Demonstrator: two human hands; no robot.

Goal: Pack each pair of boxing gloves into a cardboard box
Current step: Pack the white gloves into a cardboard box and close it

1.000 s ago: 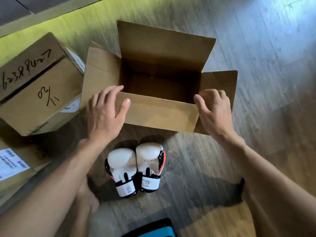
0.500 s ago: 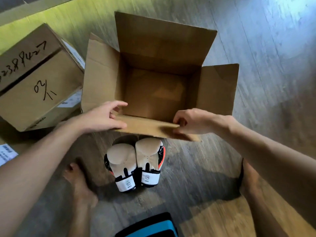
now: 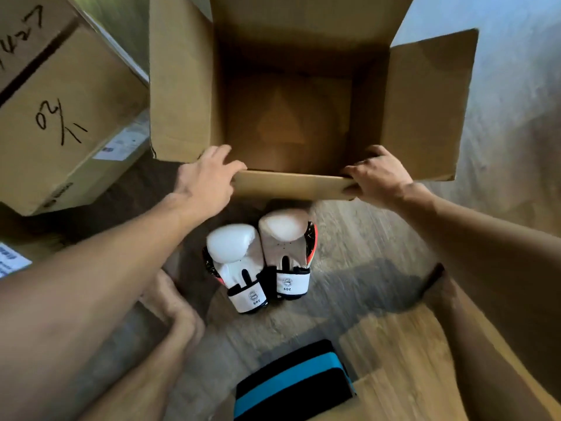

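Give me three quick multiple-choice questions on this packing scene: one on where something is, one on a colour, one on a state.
1. Where do the boxing gloves lie?
A. Inside the open cardboard box
B. On the floor, just in front of that box
C. On top of a closed carton

2. What colour are the gloves mostly?
A. White
B. Blue
C. Green

3. What state is the open cardboard box in?
A. Taped shut
B. Open, with gloves inside
C. Open, with its flaps spread and nothing seen inside

Answers:
1 B: the pair lies side by side on the wood floor, below the box's near flap.
2 A: the padding and cuffs are white, with only small black and orange parts.
3 C: the flaps stand out and the bare cardboard bottom shows.
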